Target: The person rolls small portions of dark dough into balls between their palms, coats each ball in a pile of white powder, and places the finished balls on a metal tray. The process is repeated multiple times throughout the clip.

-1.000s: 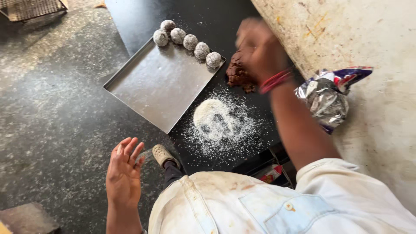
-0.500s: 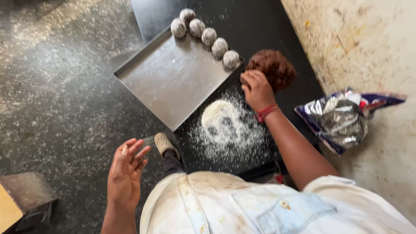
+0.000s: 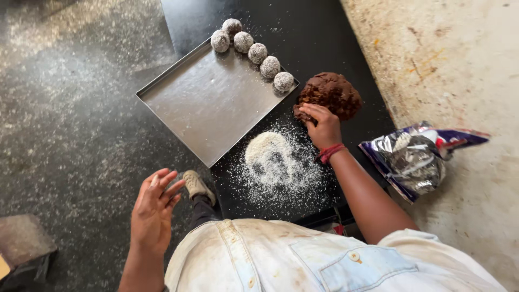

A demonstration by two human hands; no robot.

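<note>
A brown lump of dough point(image 3: 332, 94) lies on the black counter point(image 3: 303, 32). My right hand point(image 3: 320, 123) pinches at its near left edge, fingers closed on a bit of the dough. A red band circles that wrist. A heap of white coconut-like flakes point(image 3: 270, 157) is spread on the counter just left of that hand. A metal tray point(image 3: 208, 105) holds several white-coated balls point(image 3: 258, 52) in a row along its far edge. My left hand point(image 3: 154, 208) hangs over the floor, away from the counter, fingers apart and holding nothing.
A crumpled foil bag point(image 3: 413, 159) lies on the pale, stained surface point(image 3: 454, 65) to the right. The dark speckled floor point(image 3: 65, 108) is at left, with my shoe point(image 3: 195, 185) beside the counter's edge. A stone block point(image 3: 21, 243) sits at bottom left.
My right hand came down from in front of the camera onto the dough lump and now pinches its near edge. The left hand stayed raised and empty.
</note>
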